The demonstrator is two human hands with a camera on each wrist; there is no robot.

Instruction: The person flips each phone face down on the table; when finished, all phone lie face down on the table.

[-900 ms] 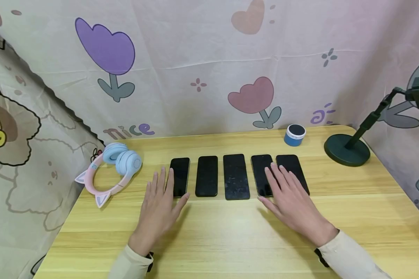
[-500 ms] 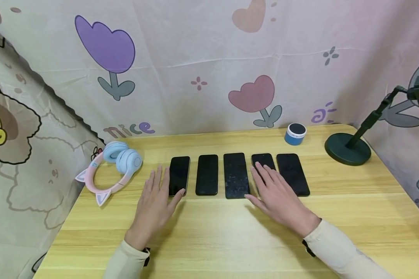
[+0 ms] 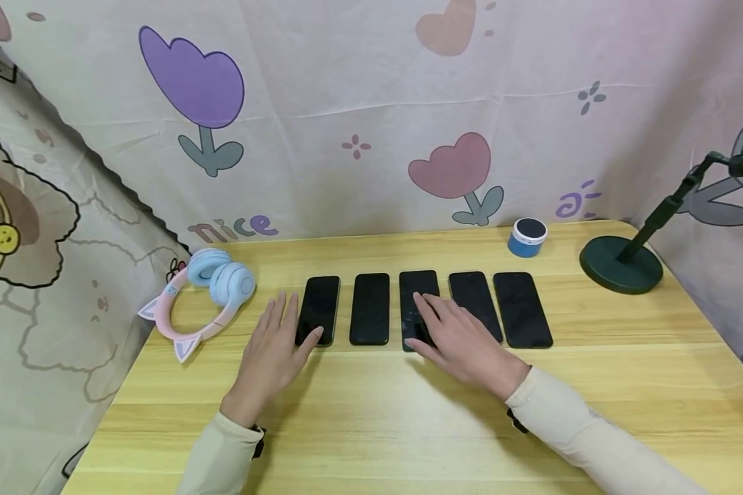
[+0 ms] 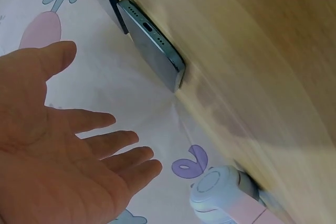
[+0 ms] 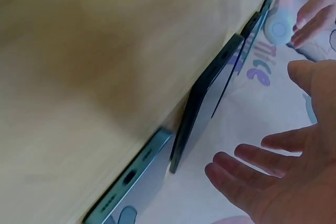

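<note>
Several black smartphones lie face up in a row on the wooden table [image 3: 371, 426]. My left hand [image 3: 270, 364], fingers spread, hovers beside the leftmost phone [image 3: 319, 309]; the left wrist view shows a gap between that phone [image 4: 152, 45] and the palm. My right hand [image 3: 464, 344] is held over the middle phone [image 3: 417, 283], hiding part of it, with fingers extended. In the right wrist view the right hand [image 5: 278, 166] holds nothing and stays apart from the phones. On either side of the middle phone lie another phone [image 3: 369, 309] and a partly covered one [image 3: 478, 302]. The rightmost phone [image 3: 523, 309] is fully visible.
Pink and blue cat-ear headphones [image 3: 207, 302] lie at the table's left. A small blue and white cylinder [image 3: 527, 238] stands at the back right, near a dark green lamp-like stand [image 3: 622, 265]. Printed fabric [image 3: 322, 82] hangs behind the table.
My right hand has moved left, from over the two right-hand phones to the middle one. My left hand has shifted slightly left, off the edge of the leftmost phone. The phones stay put.
</note>
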